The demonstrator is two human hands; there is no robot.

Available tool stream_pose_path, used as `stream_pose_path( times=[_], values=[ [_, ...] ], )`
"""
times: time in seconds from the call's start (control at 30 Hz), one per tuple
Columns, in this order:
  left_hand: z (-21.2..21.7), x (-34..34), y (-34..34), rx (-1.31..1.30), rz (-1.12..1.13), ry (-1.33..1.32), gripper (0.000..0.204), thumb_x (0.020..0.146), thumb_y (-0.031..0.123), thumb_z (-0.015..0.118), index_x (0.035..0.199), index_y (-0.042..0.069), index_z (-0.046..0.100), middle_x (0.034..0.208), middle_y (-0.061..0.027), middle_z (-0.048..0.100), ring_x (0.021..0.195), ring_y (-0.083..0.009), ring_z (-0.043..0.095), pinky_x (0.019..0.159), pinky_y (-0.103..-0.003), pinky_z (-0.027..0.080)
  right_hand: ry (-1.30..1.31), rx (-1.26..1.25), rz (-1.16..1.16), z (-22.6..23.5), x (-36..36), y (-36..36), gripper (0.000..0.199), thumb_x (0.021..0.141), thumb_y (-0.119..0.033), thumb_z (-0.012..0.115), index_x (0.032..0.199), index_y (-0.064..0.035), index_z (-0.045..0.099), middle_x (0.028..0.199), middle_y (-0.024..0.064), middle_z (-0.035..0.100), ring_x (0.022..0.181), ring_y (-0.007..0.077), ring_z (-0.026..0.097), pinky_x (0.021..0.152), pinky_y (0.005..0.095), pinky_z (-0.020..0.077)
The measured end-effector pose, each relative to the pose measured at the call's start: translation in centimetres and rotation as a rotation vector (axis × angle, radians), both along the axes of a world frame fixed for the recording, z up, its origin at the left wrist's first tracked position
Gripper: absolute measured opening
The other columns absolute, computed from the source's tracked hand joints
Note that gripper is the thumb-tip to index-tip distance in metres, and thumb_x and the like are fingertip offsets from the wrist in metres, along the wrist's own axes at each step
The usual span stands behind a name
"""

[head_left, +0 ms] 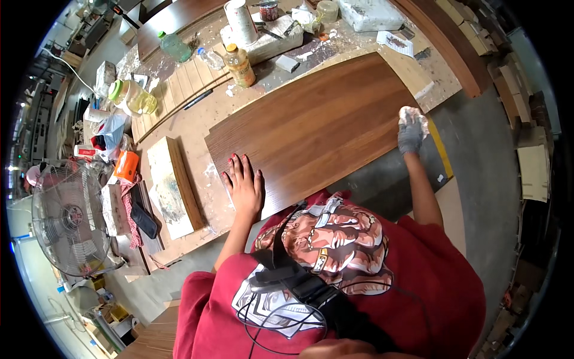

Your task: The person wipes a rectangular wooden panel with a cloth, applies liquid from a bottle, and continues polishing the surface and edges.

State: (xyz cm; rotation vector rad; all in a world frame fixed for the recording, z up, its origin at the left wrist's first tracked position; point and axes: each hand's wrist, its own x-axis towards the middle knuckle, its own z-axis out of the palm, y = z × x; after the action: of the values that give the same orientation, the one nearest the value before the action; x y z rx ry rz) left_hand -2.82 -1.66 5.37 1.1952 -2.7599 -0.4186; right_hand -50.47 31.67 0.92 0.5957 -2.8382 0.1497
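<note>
A dark brown wood-grain board (317, 119) lies slantwise on the worktable in front of me; its far edge is gently curved. My left hand (245, 188) is bare and rests on the board's near left part, fingers spread and stretched out. At the board's right end, my right hand (409, 139) wears a grey glove. Its fingers are closed on a crumpled whitish rag (422, 119), which sits against the board's right edge. The glove and rag hide a bit of that edge.
A yellow-orange bottle (240, 67), a green bottle (174, 46) and a white cylinder (240, 23) stand beyond the board. To the left are a wood-edged block (174, 185), a yellowish jug (134, 97), a black pen (198, 99) and a caged fan (72, 216). A long brown panel (448, 45) lies far right.
</note>
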Motion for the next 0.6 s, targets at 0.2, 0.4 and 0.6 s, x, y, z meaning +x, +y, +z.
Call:
stream_pose_path(
  times=[0.2, 0.4, 0.6],
  values=[
    [0.4, -0.4, -0.4, 0.077, -0.005, 0.071, 0.06, 0.11, 0.038, 0.042, 0.164, 0.012, 0.035, 0.173, -0.0138, 0.023, 0.161, -0.0297, 0.018, 0.129, -0.053, 0.008, 0.065, 0.172, 0.063, 0.3, -6.7, 2.6, 0.053, 0.109, -0.048, 0.037, 0.152, -0.0222, 0.054, 0.158, 0.0113, 0.051, 0.148, 0.0336, 0.042, 0.125, 0.0492, 0.0267],
    [0.5, -0.2, -0.4, 0.068, 0.014, 0.073, 0.058, 0.11, 0.036, 0.043, 0.163, 0.013, 0.037, 0.172, -0.0135, 0.026, 0.16, -0.0302, 0.021, 0.129, -0.053, 0.008, 0.003, 0.132, 0.043, -1.8, -8.9, -5.6, 0.054, 0.107, -0.046, 0.045, 0.155, -0.0245, 0.049, 0.162, 0.0076, 0.046, 0.151, 0.0298, 0.038, 0.127, 0.0455, 0.0258],
    [1.0, -0.3, -0.8, 0.116, -0.011, 0.123, 0.058, 0.108, 0.036, 0.047, 0.161, 0.012, 0.04, 0.172, -0.0145, 0.027, 0.16, -0.0317, 0.023, 0.129, -0.055, 0.011, 0.105, 0.108, 0.313, -2.6, -14.8, -12.3, 0.057, 0.105, -0.048, 0.052, 0.158, -0.0275, 0.045, 0.166, 0.0074, 0.04, 0.154, 0.032, 0.033, 0.128, 0.0507, 0.0225]
  ],
)
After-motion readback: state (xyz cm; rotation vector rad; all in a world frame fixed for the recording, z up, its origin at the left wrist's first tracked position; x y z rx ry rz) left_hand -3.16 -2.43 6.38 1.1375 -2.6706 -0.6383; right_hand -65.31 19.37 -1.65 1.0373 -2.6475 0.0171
